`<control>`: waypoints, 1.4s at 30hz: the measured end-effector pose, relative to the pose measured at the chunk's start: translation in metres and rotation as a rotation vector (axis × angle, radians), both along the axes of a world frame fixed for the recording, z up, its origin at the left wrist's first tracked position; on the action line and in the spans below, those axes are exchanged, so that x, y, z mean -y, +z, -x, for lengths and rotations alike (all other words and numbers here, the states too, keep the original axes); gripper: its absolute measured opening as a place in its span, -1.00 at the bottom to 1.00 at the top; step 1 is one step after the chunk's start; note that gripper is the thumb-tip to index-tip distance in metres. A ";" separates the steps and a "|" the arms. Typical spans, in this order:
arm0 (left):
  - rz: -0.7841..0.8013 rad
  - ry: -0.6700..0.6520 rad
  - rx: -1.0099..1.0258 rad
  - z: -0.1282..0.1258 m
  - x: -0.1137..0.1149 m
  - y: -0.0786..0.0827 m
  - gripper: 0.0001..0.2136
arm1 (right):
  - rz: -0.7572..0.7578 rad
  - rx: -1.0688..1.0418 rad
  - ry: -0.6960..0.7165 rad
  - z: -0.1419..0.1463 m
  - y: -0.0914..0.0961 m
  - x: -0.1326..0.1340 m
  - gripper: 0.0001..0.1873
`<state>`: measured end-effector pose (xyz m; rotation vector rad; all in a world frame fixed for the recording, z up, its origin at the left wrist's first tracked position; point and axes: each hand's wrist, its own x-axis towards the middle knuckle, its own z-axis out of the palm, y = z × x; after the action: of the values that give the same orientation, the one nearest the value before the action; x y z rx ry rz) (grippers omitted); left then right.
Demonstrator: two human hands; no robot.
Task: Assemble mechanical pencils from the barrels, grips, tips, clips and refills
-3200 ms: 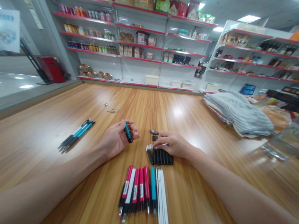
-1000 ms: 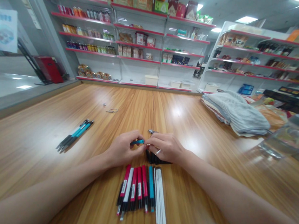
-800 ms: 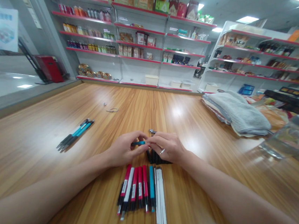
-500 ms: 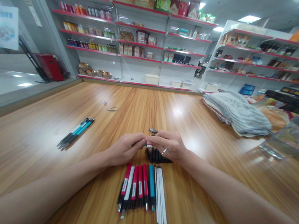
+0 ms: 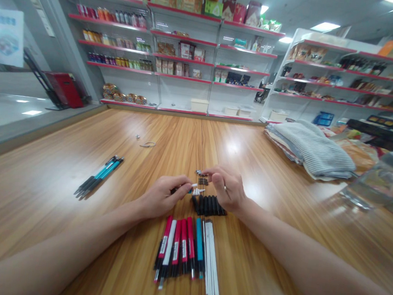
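Note:
My left hand (image 5: 164, 195) is closed on a small teal pen barrel (image 5: 185, 189) whose white end pokes out to the right. My right hand (image 5: 227, 187) hovers just right of it, fingers curled over a small heap of dark little parts (image 5: 202, 177); whether it holds one I cannot make out. Below the hands lies a row of black pen pieces (image 5: 210, 205). Nearer me lies a row of red, white and teal pen barrels (image 5: 179, 250) beside several thin white refills (image 5: 212, 258).
A bundle of finished teal and black pens (image 5: 99, 177) lies on the wooden table (image 5: 77, 154) to the left. A wire ring (image 5: 148, 144) lies farther back. Folded striped cloth (image 5: 312, 149) and a clear container (image 5: 381, 181) sit at right. Shop shelves stand behind.
The hands came together on the teal barrel and have now parted. My right hand has lifted up and back toward the small dark parts; the left keeps the barrel.

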<state>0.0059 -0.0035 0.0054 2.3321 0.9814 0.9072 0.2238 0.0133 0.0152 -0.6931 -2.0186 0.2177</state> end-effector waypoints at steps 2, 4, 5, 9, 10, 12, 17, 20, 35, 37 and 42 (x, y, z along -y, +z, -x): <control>-0.010 0.022 -0.016 0.000 0.000 -0.001 -0.74 | 0.158 -0.223 -0.041 0.005 0.003 0.003 -0.40; -0.023 0.043 -0.028 0.000 -0.001 -0.001 -0.75 | 0.370 -0.420 -0.028 0.012 0.005 0.004 -0.30; -0.029 0.051 -0.034 0.001 -0.001 -0.002 -0.75 | 0.467 -0.492 0.005 0.014 0.005 0.005 -0.27; -0.028 0.071 -0.058 0.002 -0.001 -0.003 -0.76 | 0.608 -0.643 0.120 0.021 0.005 0.008 -0.29; -0.023 0.073 -0.066 0.002 -0.001 -0.003 -0.76 | 0.604 -0.653 0.131 0.021 0.004 0.009 -0.31; -0.013 0.071 -0.075 0.002 -0.001 -0.003 -0.75 | 0.596 -0.652 0.154 0.022 0.003 0.011 -0.35; 0.004 0.055 -0.067 0.002 -0.001 -0.003 -0.73 | 0.621 -0.611 0.178 0.021 0.001 0.013 -0.38; 0.005 0.058 -0.053 0.002 -0.001 -0.003 -0.74 | 0.589 -0.646 0.154 0.021 0.001 0.013 -0.38; 0.002 -0.001 -0.044 0.002 -0.002 -0.002 -0.74 | 0.637 -0.501 0.317 0.022 -0.007 0.012 -0.45; 0.024 -0.005 -0.026 0.002 -0.002 -0.002 -0.74 | 0.661 -0.525 0.340 0.022 -0.008 0.012 -0.45; 0.127 0.018 0.077 0.003 -0.003 -0.002 -0.75 | 0.695 -0.569 0.336 0.023 -0.006 0.012 -0.37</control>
<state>0.0031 -0.0006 0.0030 2.1707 0.9997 0.9074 0.2011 0.0016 0.0087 -0.6023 -1.4699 1.2132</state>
